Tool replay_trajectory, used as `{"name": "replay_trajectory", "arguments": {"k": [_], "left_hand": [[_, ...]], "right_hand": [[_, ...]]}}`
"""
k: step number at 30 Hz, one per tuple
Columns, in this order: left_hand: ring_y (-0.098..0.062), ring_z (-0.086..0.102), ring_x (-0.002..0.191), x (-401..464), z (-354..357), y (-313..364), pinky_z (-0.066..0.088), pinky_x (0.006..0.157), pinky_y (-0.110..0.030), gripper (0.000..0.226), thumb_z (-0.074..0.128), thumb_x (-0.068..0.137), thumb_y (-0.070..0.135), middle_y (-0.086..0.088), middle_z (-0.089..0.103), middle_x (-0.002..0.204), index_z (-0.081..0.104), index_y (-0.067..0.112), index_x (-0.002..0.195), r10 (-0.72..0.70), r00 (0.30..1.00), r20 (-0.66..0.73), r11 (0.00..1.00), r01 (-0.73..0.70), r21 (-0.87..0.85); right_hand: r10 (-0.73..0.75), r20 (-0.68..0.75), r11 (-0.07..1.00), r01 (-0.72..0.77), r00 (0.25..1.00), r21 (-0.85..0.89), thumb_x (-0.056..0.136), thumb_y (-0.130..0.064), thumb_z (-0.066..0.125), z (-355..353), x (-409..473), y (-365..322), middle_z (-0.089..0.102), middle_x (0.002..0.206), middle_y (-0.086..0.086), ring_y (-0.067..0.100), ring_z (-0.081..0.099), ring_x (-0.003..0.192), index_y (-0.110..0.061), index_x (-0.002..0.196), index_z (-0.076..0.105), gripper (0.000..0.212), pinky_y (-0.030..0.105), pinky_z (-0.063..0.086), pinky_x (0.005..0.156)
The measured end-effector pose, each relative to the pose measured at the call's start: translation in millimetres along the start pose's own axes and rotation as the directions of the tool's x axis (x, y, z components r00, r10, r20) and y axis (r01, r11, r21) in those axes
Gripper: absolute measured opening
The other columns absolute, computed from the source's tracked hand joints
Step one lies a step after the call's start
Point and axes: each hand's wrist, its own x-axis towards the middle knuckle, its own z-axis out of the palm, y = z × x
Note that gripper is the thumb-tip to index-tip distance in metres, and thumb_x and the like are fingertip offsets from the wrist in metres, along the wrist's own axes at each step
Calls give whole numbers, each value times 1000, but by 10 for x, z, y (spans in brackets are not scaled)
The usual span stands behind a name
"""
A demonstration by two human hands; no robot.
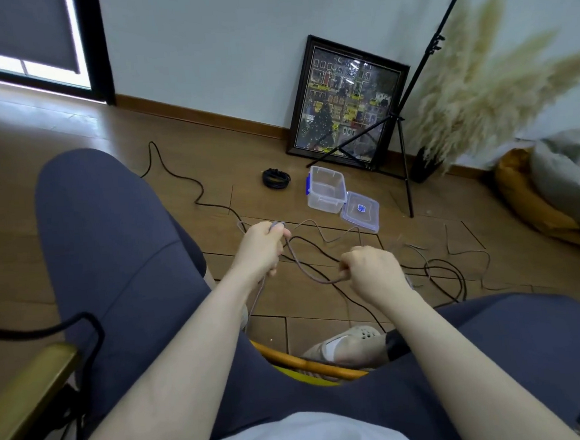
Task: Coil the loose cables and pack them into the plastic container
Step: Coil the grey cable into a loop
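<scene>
Coiling the thin grey-brown cable (306, 270) w/ both hands, seated, wooden floor (208, 150) below. Risks first: its tail crosses the long black cables (446, 270) sprawled on the floor, so pulling in more slack could snag or drag them into a knot. The loop between my hands hangs loose; if my right grip eases, it drops and the coil is undone.

Left hand (264, 247): fingers curled tight round the cable, its end, prob. the plug, poking out at the top, though it's too blurred to be sure. Right hand (371, 269): closed fist pinching the cable's far bend. Both grips fully closed on the same cable.

The clear plastic container w/ blue clips (326, 191) sits open on the floor ahead, looks empty, its clear lid (360, 215) beside it, touching. One small black coiled cable (276, 179) lies just left of it, not yet packed.
</scene>
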Motion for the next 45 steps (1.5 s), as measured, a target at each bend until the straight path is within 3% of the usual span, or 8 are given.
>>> {"name": "replay_trajectory", "arguments": {"k": [9, 17, 23, 26, 29, 36, 41, 45], "left_hand": [[-28, 68, 55, -87, 47, 78, 59, 58, -34, 31, 34, 109, 23, -12, 64, 59, 56, 3, 100, 24, 987, 158, 980, 8, -199], [-7, 38, 30, -153, 80, 117, 28, 32, -15, 31, 40, 106, 22, -3, 50, 54, 63, 4, 97, 126, 976, 180, 992, -129, 7], [-12, 31, 28, -69, -74, 112, 21, 33, -15, 32, 39, 107, 23, -3, 47, 47, 62, 3, 97, 109, 981, 161, 987, -88, -134], [-11, 35, 28, -84, -17, 64, 24, 33, -15, 32, 39, 107, 23, -2, 50, 49, 63, 7, 93, 106, 944, 312, 994, -89, -68], [-14, 42, 27, -115, 33, 23, 32, 32, -16, 32, 41, 106, 22, -6, 53, 52, 63, 5, 91, 93, 895, 437, 995, -64, -80], [-7, 22, 29, -145, 58, 62, 12, 34, -16, 36, 37, 107, 21, -1, 38, 45, 50, 13, 74, 111, 864, 491, 989, -49, -137], [-4, 16, 31, -117, -52, 106, 9, 37, -16, 35, 35, 107, 21, 5, 28, 44, 57, 8, 84, 77, 868, 491, 963, 62, -261], [-3, 20, 31, -129, -93, 121, 10, 35, -16, 32, 39, 99, 26, 8, 28, 44, 57, 12, 77, 171, 723, 669, 842, 245, -480]], "right_hand": [[-270, 0, 864, 242, 963, 442, 92, -25, 64, -158, -94, -94, 52, 79, -16, 17, 56, 88, -15, 89, 69, 11, 35, 44, 75], [-257, -115, 657, 261, 959, 707, 87, -22, 72, -357, -103, -247, 63, 77, -3, 19, 55, 73, -17, 86, 68, 7, 40, 48, 71], [-144, 25, 434, 41, 989, 900, 86, -14, 72, -398, -166, -61, 63, 72, -8, 2, 55, 64, -11, 89, 68, 6, 16, 46, 65], [-77, 21, 596, 30, 997, 802, 85, -17, 74, -436, -164, 16, 65, 76, -7, 14, 57, 73, -21, 82, 70, 6, 35, 51, 76], [-65, 2, 803, 51, 998, 594, 84, -26, 73, -464, -104, -49, 63, 84, -13, 11, 55, 84, -32, 80, 68, 9, 37, 48, 79], [89, -155, 874, -2, 984, 486, 71, -52, 77, -390, 13, -222, 62, 76, -10, 12, 56, 75, -27, 78, 55, 34, 32, 44, 67], [74, -122, 569, 58, 990, 821, 85, -27, 74, -392, -12, 40, 54, 63, -12, 1, 44, 59, -20, 77, 61, 16, 23, 37, 59], [98, -73, 330, 37, 992, 943, 97, -10, 55, -371, -49, 235, 53, 56, -12, 0, 41, 49, -16, 80, 65, 20, 13, 32, 47]]}}
